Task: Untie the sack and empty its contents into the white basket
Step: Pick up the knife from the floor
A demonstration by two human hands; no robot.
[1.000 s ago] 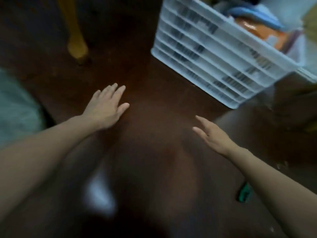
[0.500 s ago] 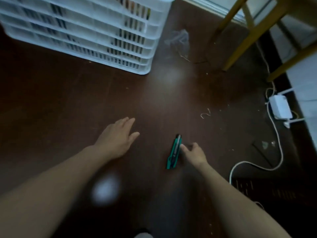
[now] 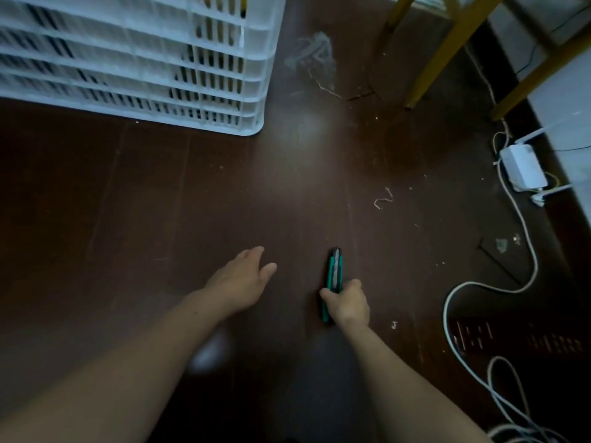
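Right hand on dark floor, fingers closed around rear of green utility knife, blade end pointing away: likely for cutting sack tie. Left hand empty, fingers loosely spread, hovering near floor. White basket far left, well apart. Sack not in view.

Head cam looks steeply down at dim floor, prob. close.

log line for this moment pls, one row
right hand: closing on green utility knife on floor | left hand: open, empty, above floor | white basket: upper left | sack: not in view
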